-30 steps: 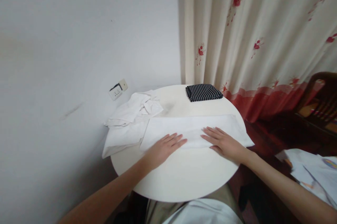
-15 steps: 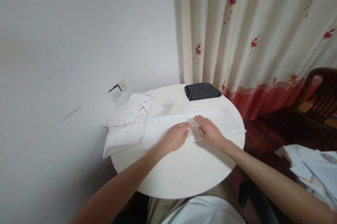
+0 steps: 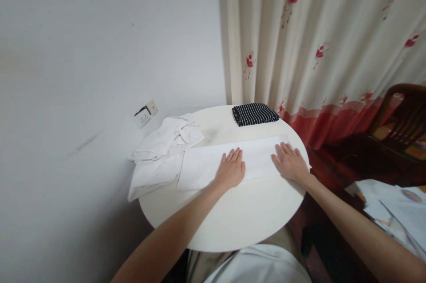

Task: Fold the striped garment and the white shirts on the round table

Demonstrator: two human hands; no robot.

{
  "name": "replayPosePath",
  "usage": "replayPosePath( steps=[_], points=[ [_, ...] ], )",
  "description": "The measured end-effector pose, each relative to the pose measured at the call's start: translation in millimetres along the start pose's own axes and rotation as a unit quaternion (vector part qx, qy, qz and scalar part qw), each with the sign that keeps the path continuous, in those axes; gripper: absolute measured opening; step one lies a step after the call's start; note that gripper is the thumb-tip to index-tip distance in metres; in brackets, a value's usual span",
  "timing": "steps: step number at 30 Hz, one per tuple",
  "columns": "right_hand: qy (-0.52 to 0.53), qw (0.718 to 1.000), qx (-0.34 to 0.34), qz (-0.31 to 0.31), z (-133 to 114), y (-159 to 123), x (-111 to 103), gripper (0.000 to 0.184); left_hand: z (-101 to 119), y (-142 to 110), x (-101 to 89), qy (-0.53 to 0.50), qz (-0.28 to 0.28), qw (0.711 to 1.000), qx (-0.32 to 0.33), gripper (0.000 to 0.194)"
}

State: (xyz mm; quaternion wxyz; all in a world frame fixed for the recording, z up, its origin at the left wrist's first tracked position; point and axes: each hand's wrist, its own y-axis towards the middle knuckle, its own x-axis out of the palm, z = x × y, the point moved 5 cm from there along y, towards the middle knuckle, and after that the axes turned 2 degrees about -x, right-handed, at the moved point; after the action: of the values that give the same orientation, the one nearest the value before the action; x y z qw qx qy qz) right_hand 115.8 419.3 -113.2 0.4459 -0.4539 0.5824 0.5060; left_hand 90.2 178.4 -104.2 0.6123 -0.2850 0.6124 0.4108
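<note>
A long strip of folded white cloth (image 3: 258, 159) lies flat across the round white table (image 3: 233, 218). On the middle of this strip rests my left hand (image 3: 231, 170), palm down with its fingers stretched out. My right hand (image 3: 290, 162) lies flat near the strip's right end, fingers spread. Neither hand grips anything. At the table's left side is a rumpled white garment (image 3: 166, 139), partly bunched up, with part of it hanging over the edge and meeting the strip's left end.
A folded black-and-white striped cloth (image 3: 255, 115) sits at the table's far edge. Behind it hangs a flowered curtain (image 3: 266, 30); a white wall with a socket (image 3: 142, 117) is on the left. A wooden chair (image 3: 399, 123) and papers (image 3: 392, 212) are at the right.
My right hand has slid right along the white cloth, away from my left hand, to near its end. My left hand has flattened out in about the same place.
</note>
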Motion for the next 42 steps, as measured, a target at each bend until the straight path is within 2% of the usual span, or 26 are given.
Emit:
replayPosePath(
  steps=[2, 3, 6, 10, 13, 16, 18, 22, 26, 28, 30, 32, 34, 36, 39, 42],
  points=[
    [-0.009, 0.998, 0.047, 0.034, 13.3, 2.0, -5.7, 0.063, 1.2, 1.5, -1.1, -0.001, -0.005, 1.0, -0.001, 0.057],
    [-0.011, 0.997, 0.061, 0.055, 11.0, 4.0, -9.9, 0.063, 2.1, 3.4, -2.0, -0.002, -0.01, 1.0, -0.005, 0.057],
    [0.0, 0.995, 0.036, 0.09, -27.6, 17.0, -20.8, 0.06, 7.9, 16.6, -4.8, -0.01, -0.035, 0.999, -0.015, 0.059],
    [0.048, 0.995, -0.09, 0.014, -97.8, 43.0, -13.8, 0.057, 16.5, 45.0, -5.0, -0.019, -0.027, 0.999, -0.018, 0.064],
    [0.055, 0.989, -0.13, -0.037, -113.7, 56.6, 1.6, 0.058, 11.7, 56.7, 3.0, -0.021, -0.016, 0.999, -0.033, 0.061],
    [0.049, 0.989, -0.131, -0.051, -99.4, 63.9, 13.9, 0.06, -4.4, 51.7, 8.5, -0.016, -0.008, 0.999, -0.032, 0.06],
    [0.042, 0.991, -0.12, -0.051, -81.3, 66.6, 18.4, 0.061, -24.4, 40.6, 7.5, -0.009, -0.012, 0.999, -0.04, 0.063],
    [0.016, 0.997, -0.073, -0.035, -33.2, 70.0, 22.2, 0.061, -83.5, 6.5, -4.0, 0.036, -0.016, 0.996, -0.08, 0.062],
    [-0.012, 0.998, -0.058, -0.007, 10.4, 69.0, 24.4, 0.061, -138.1, -29.4, -18.1, 0.102, -0.001, 0.989, -0.107, 0.061],
    [-0.013, 0.999, -0.049, -0.004, 22.0, 66.3, 23.6, 0.059, -154.1, -40.9, -22.8, 0.121, -0.012, 0.985, -0.121, 0.061],
    [-0.023, 0.999, -0.02, 0.016, 22.6, 62.9, 16.9, 0.058, -158.8, -44.7, -27.5, 0.13, -0.027, 0.981, -0.139, 0.06],
    [-0.043, 0.997, 0.012, 0.06, 8.1, 58.7, 4.4, 0.056, -149.5, -38.7, -34.3, 0.135, -0.023, 0.979, -0.149, 0.059],
    [-0.048, 0.995, 0.008, 0.088, -23.6, 54.3, -7.6, 0.056, -125.2, -23.5, -41.6, 0.127, 0.003, 0.982, -0.139, 0.058],
    [-0.019, 0.996, -0.051, 0.063, -66.8, 50.2, -11.9, 0.058, -89.6, -3.4, -43.6, 0.092, 0.02, 0.991, -0.098, 0.056],
    [0.037, 0.99, -0.133, -0.007, -119.7, 43.5, -7.3, 0.059, -36.3, 21.5, -31.6, 0.014, 0.005, 1.0, -0.025, 0.054],
    [0.064, 0.985, -0.154, -0.052, -135.1, 40.9, 2.2, 0.057, -8.4, 29.5, -11.9, -0.026, -0.002, 1.0, 0.002, 0.054]
  ],
)
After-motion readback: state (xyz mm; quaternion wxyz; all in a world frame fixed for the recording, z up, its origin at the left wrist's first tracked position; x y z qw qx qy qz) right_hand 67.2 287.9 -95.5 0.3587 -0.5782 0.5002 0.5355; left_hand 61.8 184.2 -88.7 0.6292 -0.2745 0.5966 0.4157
